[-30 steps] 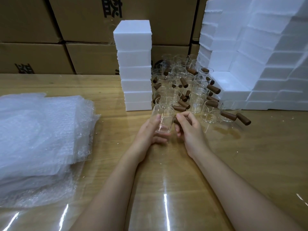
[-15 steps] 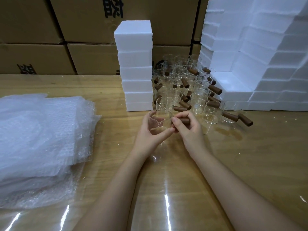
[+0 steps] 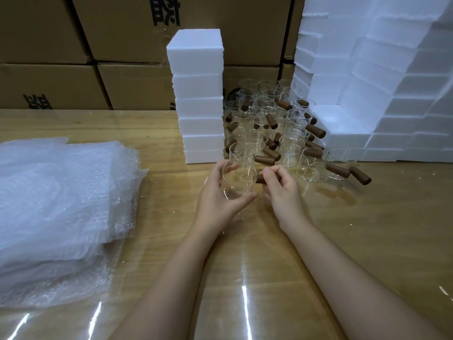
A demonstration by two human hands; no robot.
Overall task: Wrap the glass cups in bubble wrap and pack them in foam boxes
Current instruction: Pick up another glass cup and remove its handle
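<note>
Cradling a cup (image 3: 239, 179) over the table (image 3: 367, 229), just in front of the cluster of cups (image 3: 291, 143), the left hand (image 3: 215, 202) curls round its glass wall while the right hand (image 3: 282, 190) pinches its brown handle (image 3: 259, 178). Slick glass in a loose hold could drop onto the table or knock the cluster just behind. The wrap (image 3: 61, 192) lies well apart on the left, which lengthens the carry.

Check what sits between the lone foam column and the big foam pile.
Head view: a cluster of glass cups with brown handles fills the gap between the foam column and the foam pile.
</note>
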